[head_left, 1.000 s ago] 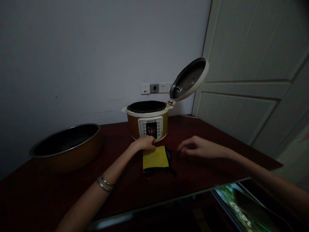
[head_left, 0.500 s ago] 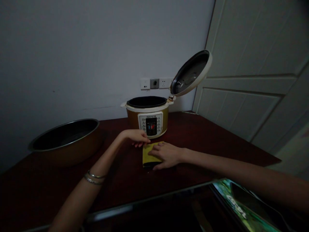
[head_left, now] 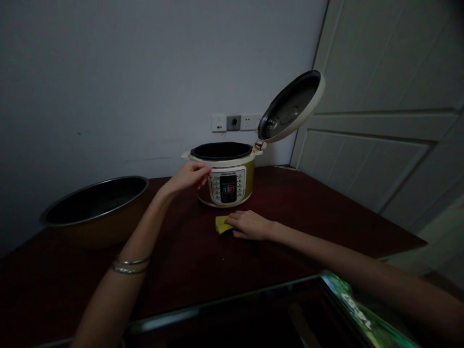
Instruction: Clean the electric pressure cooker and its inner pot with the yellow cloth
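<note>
A gold and white electric cooker [head_left: 226,181] stands at the back of the dark red table [head_left: 297,212], its lid [head_left: 292,104] hinged up and open to the right. My left hand [head_left: 188,176] is raised at the cooker's left front, fingers curled loosely together and close to its body, holding nothing that I can see. My right hand [head_left: 250,224] lies on a folded yellow cloth [head_left: 222,225] on the table in front of the cooker, fingers closed over it. Only the cloth's left end shows.
A wide dark metal basin [head_left: 96,205] sits on the table's left side. Wall sockets [head_left: 235,122] are behind the cooker and a white door [head_left: 384,121] stands to the right. A dark glossy surface [head_left: 253,314] with a green printed item [head_left: 355,309] lies along the near edge.
My left hand rose from the cloth to the cooker's left front. My right hand came in from the right, settled on the yellow cloth and closed over most of it.
</note>
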Available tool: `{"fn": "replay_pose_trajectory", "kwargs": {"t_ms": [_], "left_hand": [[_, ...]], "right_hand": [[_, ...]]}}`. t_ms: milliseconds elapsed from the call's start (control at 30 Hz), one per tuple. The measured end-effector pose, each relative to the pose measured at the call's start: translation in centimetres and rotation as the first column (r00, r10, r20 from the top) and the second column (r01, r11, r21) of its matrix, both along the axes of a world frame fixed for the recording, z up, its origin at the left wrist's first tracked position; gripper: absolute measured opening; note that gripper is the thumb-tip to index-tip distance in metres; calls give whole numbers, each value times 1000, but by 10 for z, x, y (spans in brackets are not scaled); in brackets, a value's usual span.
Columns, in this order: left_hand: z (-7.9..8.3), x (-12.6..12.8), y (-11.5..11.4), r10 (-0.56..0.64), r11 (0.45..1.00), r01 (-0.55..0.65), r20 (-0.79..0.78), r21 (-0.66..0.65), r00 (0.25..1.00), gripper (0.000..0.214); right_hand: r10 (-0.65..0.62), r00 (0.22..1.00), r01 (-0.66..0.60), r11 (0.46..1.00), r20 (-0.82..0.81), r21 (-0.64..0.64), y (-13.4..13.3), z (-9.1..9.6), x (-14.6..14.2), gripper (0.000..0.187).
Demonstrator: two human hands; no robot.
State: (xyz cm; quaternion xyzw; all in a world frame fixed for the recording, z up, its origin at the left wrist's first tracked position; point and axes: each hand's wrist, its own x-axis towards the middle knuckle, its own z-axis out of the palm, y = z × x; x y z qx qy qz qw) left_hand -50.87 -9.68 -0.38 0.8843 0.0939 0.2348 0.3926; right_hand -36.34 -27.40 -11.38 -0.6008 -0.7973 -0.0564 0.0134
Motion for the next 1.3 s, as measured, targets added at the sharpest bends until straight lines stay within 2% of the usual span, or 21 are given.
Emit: {"fn": "replay_pose_trajectory", "kwargs": {"t_ms": [100, 167, 233, 300, 400, 467, 500, 567, 667, 733, 767, 833, 900, 1033, 1100, 1200, 1300], "left_hand": [[2, -6, 9, 59, 997, -51, 159, -59, 986, 31], [6, -10, 17, 120, 991, -99, 260, -91, 958, 32], [11, -12, 24, 173, 984, -153, 334, -86, 927, 32], [16, -12, 31, 199, 978, -208, 386, -19, 901, 32], [23, -7, 35, 192, 943, -288, 432, 169, 881, 30], [23, -1, 34, 180, 903, -326, 444, 279, 878, 29], [23, 1, 32, 173, 885, -340, 454, 319, 874, 28], [19, 5, 28, 153, 846, -369, 488, 384, 859, 24], [12, 9, 26, 97, 771, -390, 513, 503, 853, 19], [8, 11, 29, 77, 717, -402, 509, 569, 857, 18], [6, 12, 31, 75, 693, -416, 515, 588, 854, 18], [4, 14, 36, 73, 652, -452, 544, 608, 836, 18], [1, 16, 40, 52, 628, -465, 562, 625, 825, 17], [-5, 23, 43, -34, 623, -408, 545, 667, 838, 19], [-8, 28, 42, -74, 623, -388, 545, 679, 835, 21], [-11, 34, 38, -97, 620, -384, 553, 684, 828, 20], [-13, 36, 34, -68, 628, -422, 586, 654, 807, 19]], "right_hand": [[-34, 951, 51, 998, -306, 48, -6, 0, 10, 30], [-70, 835, 157, 981, -546, 114, -13, -3, 19, 30], [-94, 673, 322, 930, -733, 177, -20, -6, 29, 28], [-78, 490, 526, 821, -868, 223, -26, -8, 39, 26], [33, 206, 777, 602, -978, 184, -30, -6, 56, 27], [128, 89, 858, 493, -988, 141, -27, 0, 67, 30], [173, 66, 878, 459, -983, 140, -24, 3, 72, 32], [242, 96, 895, 404, -966, 190, -14, 10, 81, 35], [249, 256, 875, 350, -934, 333, 5, 19, 93, 35], [220, 362, 842, 339, -906, 419, 20, 24, 100, 34], [212, 392, 828, 344, -895, 443, 28, 27, 103, 35], [228, 393, 814, 365, -891, 453, 42, 32, 107, 37], [267, 351, 821, 374, -897, 432, 55, 36, 107, 42], [299, 299, 850, 348, -906, 395, 64, 34, 86, 52], [285, 293, 836, 387, -913, 389, 61, 26, 67, 51], [286, 324, 768, 476, -902, 427, 54, 9, 42, 50], [311, 325, 738, 507, -893, 446, 53, 0, 41, 52]]}}
